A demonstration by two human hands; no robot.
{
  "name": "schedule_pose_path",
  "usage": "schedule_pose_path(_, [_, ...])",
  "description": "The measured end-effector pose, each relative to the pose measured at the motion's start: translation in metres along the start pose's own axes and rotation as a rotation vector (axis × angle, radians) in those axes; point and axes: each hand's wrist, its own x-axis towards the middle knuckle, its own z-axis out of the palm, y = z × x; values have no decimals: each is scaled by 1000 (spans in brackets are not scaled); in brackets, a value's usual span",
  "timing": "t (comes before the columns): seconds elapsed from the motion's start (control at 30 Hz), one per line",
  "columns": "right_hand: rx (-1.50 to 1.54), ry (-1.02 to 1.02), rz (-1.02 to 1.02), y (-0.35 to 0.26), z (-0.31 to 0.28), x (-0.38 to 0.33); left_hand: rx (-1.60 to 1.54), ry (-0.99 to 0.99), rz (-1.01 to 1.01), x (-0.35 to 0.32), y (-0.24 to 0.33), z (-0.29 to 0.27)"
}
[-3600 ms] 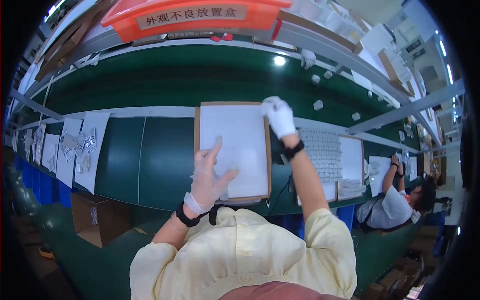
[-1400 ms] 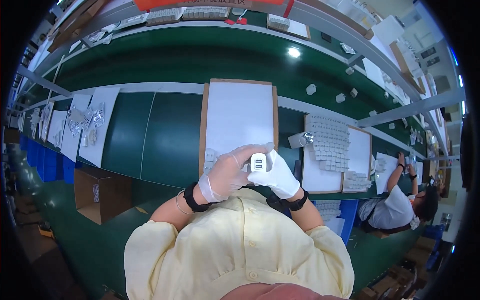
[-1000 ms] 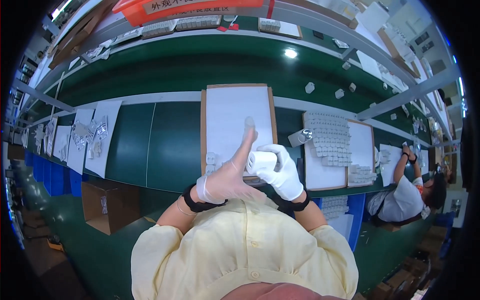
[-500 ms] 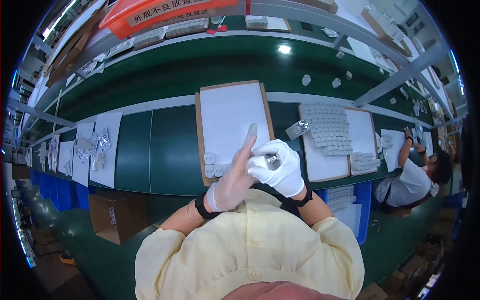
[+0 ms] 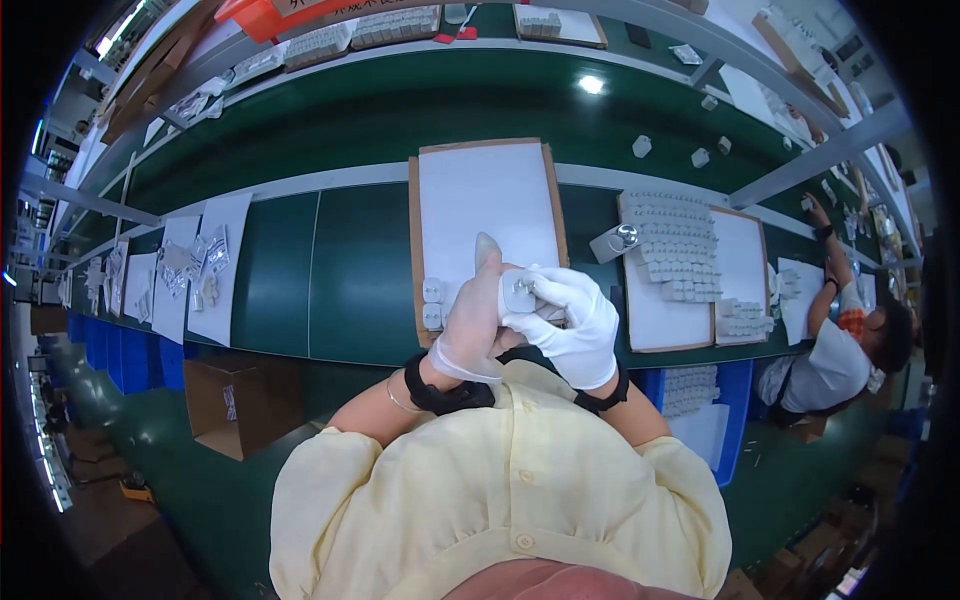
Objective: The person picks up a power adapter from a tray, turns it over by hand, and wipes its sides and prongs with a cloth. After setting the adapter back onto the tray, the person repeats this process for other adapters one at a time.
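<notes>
In front of my chest, a small white block (image 5: 517, 293), which looks like a plug adapter, is held between my two hands. My left hand (image 5: 472, 315), in a thin translucent glove, grips its left side, thumb pointing up. My right hand (image 5: 573, 325), in a white cloth glove, pinches at its top and right, where a small shiny metal part shows. The fingers beneath the block are hidden. Behind my hands lies a white-lined cardboard tray (image 5: 487, 190), with a few similar blocks (image 5: 432, 304) at its near left corner.
To the right, a pale bottle with a silver top (image 5: 614, 243) stands beside a tray of many white blocks (image 5: 672, 245). A blue bin (image 5: 735, 420) sits below the bench edge. At far right a co-worker (image 5: 830, 355) reaches over the bench. A cardboard box (image 5: 235, 405) is at lower left.
My right hand has turned, and the block now shows between both hands instead of inside my right fingers. My left hand has closed in on it. The view has shifted slightly.
</notes>
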Motion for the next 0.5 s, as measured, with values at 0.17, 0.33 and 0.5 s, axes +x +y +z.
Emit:
schedule_pose_path(0.17, [-70,27,-155,0,-3,-10,406,63,271,-16,1,7])
schedule_pose_path(0.33, [-237,-18,-245,-2,-3,-9,285,73,377,-18,-9,10])
schedule_pose_path(0.5, [-171,25,-99,-4,8,-25,644,148,801,-8,-18,-3])
